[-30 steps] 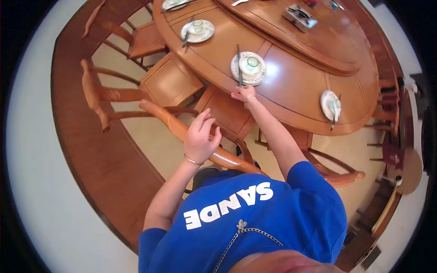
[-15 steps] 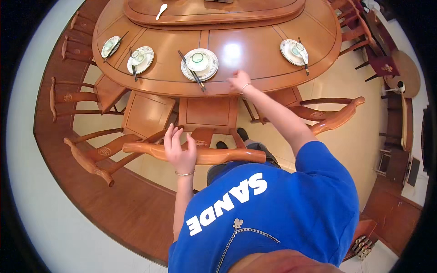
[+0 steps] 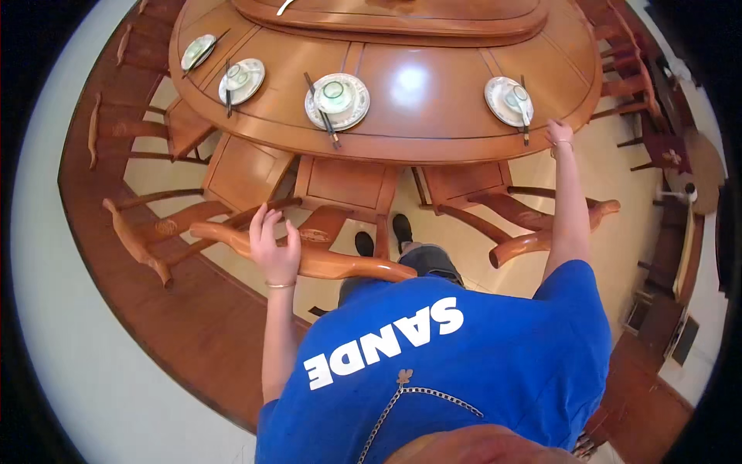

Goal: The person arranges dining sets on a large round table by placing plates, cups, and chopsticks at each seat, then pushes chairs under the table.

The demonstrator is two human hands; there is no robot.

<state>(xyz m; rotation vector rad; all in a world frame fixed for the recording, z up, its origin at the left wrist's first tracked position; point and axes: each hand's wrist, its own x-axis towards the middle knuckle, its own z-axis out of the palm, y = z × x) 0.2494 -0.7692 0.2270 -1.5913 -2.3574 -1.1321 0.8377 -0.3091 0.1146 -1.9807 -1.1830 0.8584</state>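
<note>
My left hand (image 3: 276, 253) is over the curved top rail of a wooden chair (image 3: 352, 267) in front of me. Its fingers are spread and point up; whether the palm bears on the rail is hard to tell. Out to the right, my right hand (image 3: 559, 133) is at the rim of the round wooden table (image 3: 448, 143), with its fingers curled and nothing visible in them. Closest to it is a patterned plate (image 3: 495, 103) with a small bowl, a white spoon (image 3: 525, 110) and black chopsticks (image 3: 525, 133).
Another plate setting (image 3: 355, 112) lies before me, with two more (image 3: 249, 91) farther left. A raised wooden turntable (image 3: 402, 23) tops the table. Chairs stand to the left (image 3: 135, 240) and right (image 3: 541, 240). Along the right wall are a maroon chair (image 3: 668, 152) and side furniture.
My right hand has swung right along the table edge, from beside the middle setting to the right-hand one. My left hand stays at the chair rail as the view shifts.
</note>
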